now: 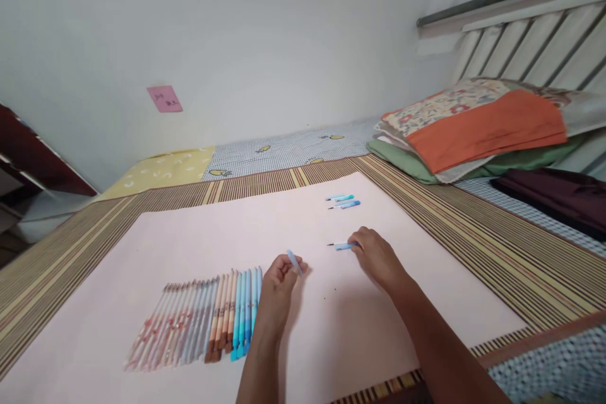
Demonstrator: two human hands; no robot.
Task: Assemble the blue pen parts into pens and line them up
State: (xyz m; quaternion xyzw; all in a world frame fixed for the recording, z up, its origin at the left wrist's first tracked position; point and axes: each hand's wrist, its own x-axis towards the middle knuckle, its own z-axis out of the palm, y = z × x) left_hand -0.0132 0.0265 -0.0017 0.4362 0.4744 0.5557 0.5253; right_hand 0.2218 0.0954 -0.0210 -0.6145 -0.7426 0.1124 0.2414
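Observation:
My left hand [283, 276] pinches a short light blue pen piece [293, 260], perhaps a cap, between thumb and fingers. To its right, my right hand [376, 257] has its fingers closed on a blue pen piece [341, 246] with a thin dark-tipped end pointing left, low over the pink sheet. Beyond that hand lie a few similar blue pen pieces [343, 202] with dark tips. Left of my left hand is a row of pens [189, 322], side by side: pinkish and pale ones, then brown ones, then blue ones [243, 309] partly behind my left wrist.
The pink sheet [213, 233] lies on a striped mat [445, 227] over a bed. Folded bedding with an orange panel [492, 129] and dark cloth [558, 199] sit at the right. A pink note [164, 99] is on the wall behind. Two dark specks [330, 293] lie on the sheet.

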